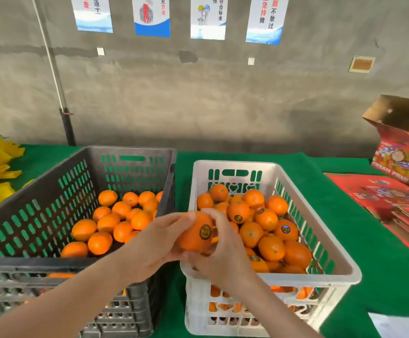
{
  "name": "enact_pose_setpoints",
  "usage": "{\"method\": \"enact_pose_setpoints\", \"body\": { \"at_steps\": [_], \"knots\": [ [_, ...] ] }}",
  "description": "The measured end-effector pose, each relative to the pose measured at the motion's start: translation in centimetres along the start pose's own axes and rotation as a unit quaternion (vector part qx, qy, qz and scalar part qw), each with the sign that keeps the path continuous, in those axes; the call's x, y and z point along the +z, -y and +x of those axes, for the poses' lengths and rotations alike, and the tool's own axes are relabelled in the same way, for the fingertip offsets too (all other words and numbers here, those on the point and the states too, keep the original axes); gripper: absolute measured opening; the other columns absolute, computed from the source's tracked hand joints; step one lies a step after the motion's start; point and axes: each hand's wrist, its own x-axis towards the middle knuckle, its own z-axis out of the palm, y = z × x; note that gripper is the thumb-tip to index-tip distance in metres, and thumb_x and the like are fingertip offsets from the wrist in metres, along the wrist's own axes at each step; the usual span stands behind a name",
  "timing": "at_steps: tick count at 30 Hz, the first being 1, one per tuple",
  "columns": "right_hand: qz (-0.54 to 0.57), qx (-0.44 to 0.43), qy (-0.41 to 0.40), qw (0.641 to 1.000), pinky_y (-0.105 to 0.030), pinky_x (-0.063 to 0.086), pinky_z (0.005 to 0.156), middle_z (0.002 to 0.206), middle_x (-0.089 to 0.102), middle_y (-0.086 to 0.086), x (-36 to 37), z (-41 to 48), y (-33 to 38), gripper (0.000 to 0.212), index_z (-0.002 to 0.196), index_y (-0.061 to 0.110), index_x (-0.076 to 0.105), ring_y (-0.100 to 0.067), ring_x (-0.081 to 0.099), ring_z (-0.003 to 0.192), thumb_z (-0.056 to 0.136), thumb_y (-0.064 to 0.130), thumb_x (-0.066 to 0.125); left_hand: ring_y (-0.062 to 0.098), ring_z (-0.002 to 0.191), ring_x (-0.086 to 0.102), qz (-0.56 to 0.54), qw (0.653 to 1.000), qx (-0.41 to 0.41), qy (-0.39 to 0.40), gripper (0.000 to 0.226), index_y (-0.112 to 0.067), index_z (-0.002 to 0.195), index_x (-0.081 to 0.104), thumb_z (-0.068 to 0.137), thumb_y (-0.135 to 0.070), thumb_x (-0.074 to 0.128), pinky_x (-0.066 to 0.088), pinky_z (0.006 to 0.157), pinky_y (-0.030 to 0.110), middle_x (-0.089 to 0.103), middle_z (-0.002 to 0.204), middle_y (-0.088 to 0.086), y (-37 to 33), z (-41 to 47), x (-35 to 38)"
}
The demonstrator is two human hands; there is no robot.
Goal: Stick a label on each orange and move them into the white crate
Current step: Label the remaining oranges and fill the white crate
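One orange [193, 234] is held by both hands above the near left corner of the white crate [345, 269]. The left hand [149, 245] grasps it from one side, and the fingers [213, 215] of the right hand [223, 254] curl around the other side. A round label [205, 232] is on its skin, so sticking seems finished. Next it should go down right of the fingers, onto the labelled oranges [267, 230]. Left of the fingers, the black crate [28, 261] holds unlabelled oranges [106, 223]. The white rim under the fingers may catch the fruit.
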Motion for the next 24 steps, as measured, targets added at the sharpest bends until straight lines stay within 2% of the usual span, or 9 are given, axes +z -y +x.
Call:
{"method": "enact_pose_setpoints", "body": {
  "at_steps": [4,5,7,9,10,13,17,22,24],
  "knots": [
    [-0.033,0.045,-0.076,0.996,-0.010,0.043,0.068,0.094,0.050,0.022,-3.0,4.4,-3.2,0.051,0.096,0.040,0.045,0.004,0.053,0.083,0.066,0.023,0.082,0.023,0.092,0.065,0.110,0.976,0.097,-0.161,0.021,-0.017,0.109,0.057,0.102,-0.027,0.040,0.052,0.081,0.033,0.065,0.103,0.008,1.9,5.0,3.1],
    [-0.054,0.063,-0.087,0.993,-0.010,0.040,0.068,0.093,0.050,0.020,-3.6,5.7,-4.4,0.051,0.097,0.037,0.047,0.002,0.052,0.082,0.065,0.022,0.083,0.023,0.099,0.062,0.245,0.942,0.144,-0.179,0.021,-0.015,0.115,0.057,0.100,-0.020,0.043,0.048,0.085,0.031,0.063,0.107,0.007,2.6,6.2,3.3],
    [-0.108,0.116,-0.089,0.983,-0.018,0.040,0.076,0.107,0.054,0.006,-4.5,8.5,-7.0,0.059,0.114,0.023,0.051,-0.011,0.052,0.097,0.065,0.022,0.083,0.018,0.112,0.055,0.532,0.818,0.185,-0.119,0.028,-0.017,0.124,0.053,0.098,-0.022,0.046,0.040,0.093,0.024,0.058,0.120,0.001,4.2,7.8,3.6],
    [-0.144,0.148,-0.075,0.975,-0.026,0.040,0.086,0.124,0.053,-0.005,-4.7,10.9,-9.3,0.072,0.129,0.013,0.046,-0.021,0.050,0.111,0.068,0.025,0.082,0.017,0.112,0.054,0.680,0.716,0.152,-0.047,0.030,-0.022,0.125,0.052,0.098,-0.031,0.046,0.041,0.093,0.026,0.056,0.125,-0.002,5.3,8.5,3.7],
    [-0.156,0.147,-0.069,0.974,-0.030,0.041,0.091,0.128,0.052,-0.007,-4.6,11.9,-10.1,0.073,0.132,0.012,0.044,-0.023,0.049,0.116,0.070,0.028,0.081,0.017,0.108,0.057,0.699,0.701,0.136,-0.041,0.029,-0.024,0.123,0.054,0.098,-0.034,0.046,0.045,0.090,0.028,0.058,0.121,-0.002,5.6,8.6,3.8],
    [-0.226,0.157,-0.048,0.960,-0.042,0.046,0.097,0.133,0.053,-0.009,-3.8,14.0,-11.7,0.077,0.141,0.015,0.032,-0.029,0.051,0.120,0.079,0.036,0.073,0.015,0.095,0.060,0.651,0.743,0.138,-0.070,0.024,-0.025,0.115,0.059,0.095,-0.035,0.050,0.049,0.079,0.026,0.063,0.108,-0.004,5.3,8.5,3.8],
    [-0.331,0.169,-0.025,0.928,-0.037,0.050,0.079,0.122,0.059,-0.012,-3.1,14.1,-12.3,0.075,0.142,0.011,0.027,-0.029,0.057,0.108,0.083,0.031,0.068,0.014,0.082,0.061,0.605,0.777,0.156,-0.080,0.017,-0.024,0.099,0.066,0.095,-0.027,0.049,0.051,0.072,0.026,0.066,0.093,-0.003,4.9,7.8,3.8],
    [-0.209,0.102,-0.055,0.971,-0.028,0.044,0.087,0.127,0.057,-0.008,-4.5,10.0,-8.7,0.053,0.135,0.011,0.042,-0.023,0.054,0.114,0.088,0.021,0.065,0.016,0.081,0.061,0.574,0.799,0.166,-0.072,0.017,-0.017,0.089,0.068,0.093,-0.021,0.052,0.053,0.074,0.030,0.068,0.088,0.000,4.5,7.3,3.9],
    [-0.153,0.033,-0.101,0.983,-0.020,0.046,0.086,0.115,0.062,-0.005,-5.2,6.7,-6.3,0.035,0.123,0.011,0.055,-0.012,0.057,0.102,0.089,0.016,0.064,0.019,0.079,0.061,0.563,0.804,0.176,-0.079,0.019,-0.011,0.085,0.070,0.091,-0.018,0.053,0.052,0.076,0.036,0.068,0.084,0.003,4.3,7.1,4.0]
  ]
}}
